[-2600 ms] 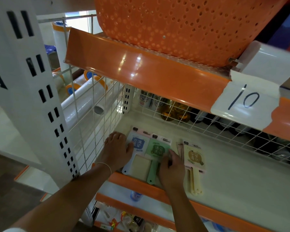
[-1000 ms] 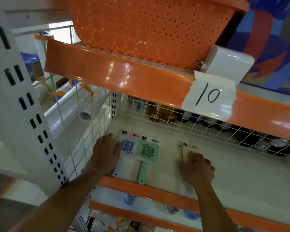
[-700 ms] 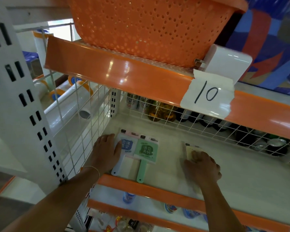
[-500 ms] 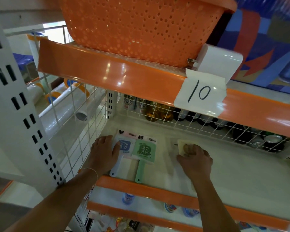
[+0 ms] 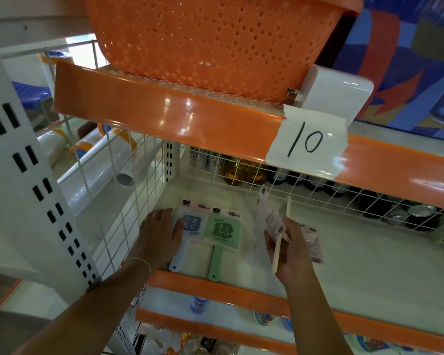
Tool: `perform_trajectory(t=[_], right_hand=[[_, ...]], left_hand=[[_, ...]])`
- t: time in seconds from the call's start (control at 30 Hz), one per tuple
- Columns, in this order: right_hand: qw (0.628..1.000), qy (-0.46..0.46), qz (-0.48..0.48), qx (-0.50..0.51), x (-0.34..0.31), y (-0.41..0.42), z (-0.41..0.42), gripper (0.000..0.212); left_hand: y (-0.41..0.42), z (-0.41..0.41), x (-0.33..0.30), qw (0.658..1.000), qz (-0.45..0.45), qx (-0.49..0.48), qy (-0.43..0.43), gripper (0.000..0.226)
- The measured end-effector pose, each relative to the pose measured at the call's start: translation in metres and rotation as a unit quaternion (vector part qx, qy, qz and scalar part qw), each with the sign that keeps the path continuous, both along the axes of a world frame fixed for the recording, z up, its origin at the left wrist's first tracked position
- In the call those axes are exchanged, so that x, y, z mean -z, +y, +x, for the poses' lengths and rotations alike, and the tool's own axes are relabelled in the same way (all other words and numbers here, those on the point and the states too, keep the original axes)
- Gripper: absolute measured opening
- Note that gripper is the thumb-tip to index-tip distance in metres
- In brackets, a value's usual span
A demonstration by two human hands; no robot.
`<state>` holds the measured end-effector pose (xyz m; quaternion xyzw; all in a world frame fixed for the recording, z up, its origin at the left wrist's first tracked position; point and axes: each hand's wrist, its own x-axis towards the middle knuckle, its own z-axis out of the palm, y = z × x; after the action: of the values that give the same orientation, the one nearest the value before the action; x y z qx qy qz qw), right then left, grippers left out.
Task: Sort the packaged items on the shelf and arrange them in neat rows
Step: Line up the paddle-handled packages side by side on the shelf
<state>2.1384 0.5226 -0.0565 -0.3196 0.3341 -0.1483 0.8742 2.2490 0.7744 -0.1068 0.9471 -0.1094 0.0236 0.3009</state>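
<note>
The right hand (image 5: 291, 248) has just lifted a packet (image 5: 272, 216), gripping it on edge above the shelf (image 5: 369, 272); it likely joins the blue pack (image 5: 191, 222) and green pack (image 5: 222, 230) beside the flat, open left hand (image 5: 158, 237).

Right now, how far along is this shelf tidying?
Partly done. The blue pack and green pack already lie side by side at the shelf's left end, with the left hand resting flat against the blue one. The right hand holds a cream pack tilted up off the shelf. A pink pack lies behind it, apart from the row. Both appear still to be placed.
</note>
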Motion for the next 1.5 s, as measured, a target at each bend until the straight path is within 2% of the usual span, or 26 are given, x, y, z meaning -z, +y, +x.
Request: perform_trajectory(t=[0.07,0.17,0.2,0.3,0.43,0.53,0.6,0.63,0.7,0.83,0.93,1.0,1.07,1.23,1.33,1.4,1.5], right_hand=[[1.0,-0.024,0.003,-0.01,0.004,-0.002,-0.002,0.061],[0.998,0.0,-0.067,-0.007,0.008,-0.002,-0.003,0.039],[0.994,0.016,-0.104,0.001,0.011,-0.002,-0.002,0.038],[0.969,0.08,-0.233,-0.006,0.016,0.001,-0.001,0.054],[0.89,0.179,-0.419,-0.021,0.017,0.007,-0.007,0.045],[0.825,0.238,-0.511,-0.051,0.024,0.006,-0.004,0.054],[0.755,0.292,-0.58,-0.097,0.033,0.004,0.001,0.058],[0.715,0.311,-0.617,-0.106,0.039,0.003,0.004,0.068],[0.671,0.313,-0.664,-0.108,0.05,-0.001,0.007,0.077],[0.629,0.327,-0.691,-0.14,0.066,-0.011,0.009,0.039],[0.568,0.348,-0.73,-0.156,0.073,-0.016,0.009,0.031],[0.541,0.355,-0.745,-0.164,0.075,-0.015,0.009,0.031],[0.536,0.358,-0.746,-0.167,0.076,-0.014,0.008,0.037],[0.565,0.355,-0.722,-0.182,0.067,-0.009,0.008,0.048],[0.54,0.363,-0.732,-0.203,0.065,-0.009,0.011,0.047],[0.522,0.366,-0.737,-0.224,0.069,-0.008,0.012,0.054],[0.535,0.353,-0.734,-0.224,0.072,-0.005,0.009,0.065]], left_hand=[[0.0,0.001,0.0,1.0,0.004,0.0,0.004,0.049],[0.0,0.001,0.0,1.0,0.003,0.0,0.005,0.048],[0.0,0.001,0.0,1.0,0.001,0.001,0.005,0.047],[0.0,0.001,0.0,1.0,-0.005,0.0,0.005,0.046],[0.0,0.0,-0.001,1.0,-0.009,-0.003,0.008,0.046],[0.0,0.0,-0.001,1.0,-0.008,-0.001,0.009,0.046],[0.0,0.0,-0.001,1.0,-0.009,-0.001,0.011,0.046],[0.0,0.001,-0.001,1.0,-0.01,-0.001,0.012,0.046],[0.0,0.001,-0.001,1.0,-0.008,-0.001,0.011,0.046],[0.001,0.002,0.001,1.0,0.0,0.003,0.007,0.046],[0.001,0.002,0.002,1.0,0.004,0.003,0.004,0.045],[0.001,0.002,0.002,1.0,0.005,0.001,0.003,0.045],[0.0,0.002,0.002,1.0,0.006,0.002,0.002,0.044],[0.0,0.002,0.003,1.0,0.013,-0.002,0.001,0.044],[0.0,0.003,0.004,1.0,0.012,-0.001,0.001,0.045],[-0.001,0.003,0.003,1.0,0.013,-0.002,0.002,0.043],[-0.001,0.003,0.003,1.0,0.012,-0.001,0.002,0.042]])
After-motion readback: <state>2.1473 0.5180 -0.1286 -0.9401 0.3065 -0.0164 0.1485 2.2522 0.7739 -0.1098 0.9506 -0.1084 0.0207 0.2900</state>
